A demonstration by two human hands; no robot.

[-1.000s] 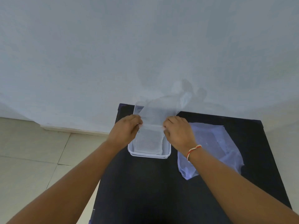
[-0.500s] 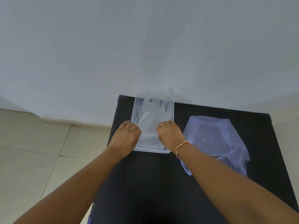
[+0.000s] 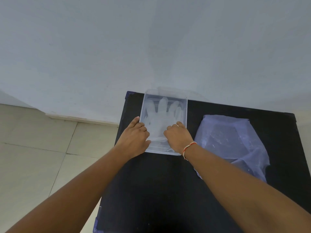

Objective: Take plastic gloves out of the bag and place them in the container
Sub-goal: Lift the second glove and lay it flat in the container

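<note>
Our left hand and right hand hide the translucent plastic glove's cuff, pressing it flat, fingers curled, in one clear rectangular container; one crumpled clear bag beside.

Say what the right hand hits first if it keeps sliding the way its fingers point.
The right hand lies on the plastic glove in the clear container, fingers pointing away toward the wall. Straight on, it would likely cross the glove's finger section, then meet the container's far wall; depth there is unclear.
</note>
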